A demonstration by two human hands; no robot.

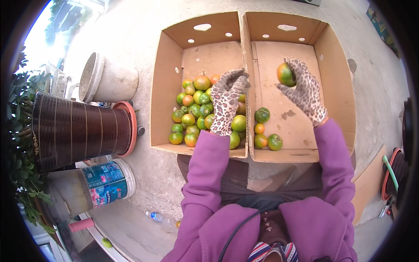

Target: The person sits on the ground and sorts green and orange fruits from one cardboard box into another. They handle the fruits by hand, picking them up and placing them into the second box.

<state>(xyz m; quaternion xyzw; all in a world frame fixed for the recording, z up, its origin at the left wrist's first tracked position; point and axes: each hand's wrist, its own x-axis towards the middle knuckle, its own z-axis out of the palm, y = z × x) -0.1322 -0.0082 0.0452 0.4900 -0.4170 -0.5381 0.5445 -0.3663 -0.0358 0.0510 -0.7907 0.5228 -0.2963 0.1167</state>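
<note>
Two open cardboard boxes stand side by side before me. In the left box [167, 82] lies a heap of green and orange tomatoes [194, 110], mostly toward the near side. My left hand [229, 88], in a leopard-print glove, is above this heap by the adjoining walls. Its fingers are curled, and whether anything is inside them is hidden. Over the right box [334, 85], my right hand [304, 83] in a matching glove grips an orange-green tomato [285, 74] between thumb and fingers. Several other tomatoes [275, 142] rest in that box's near left corner.
At left are a white bucket [116, 78], a large brown plant pot [81, 126] on an orange saucer, and a labelled paint bucket [106, 183]. A plastic bottle [160, 217] lies on the ground. Flat cardboard [368, 186] lies at right.
</note>
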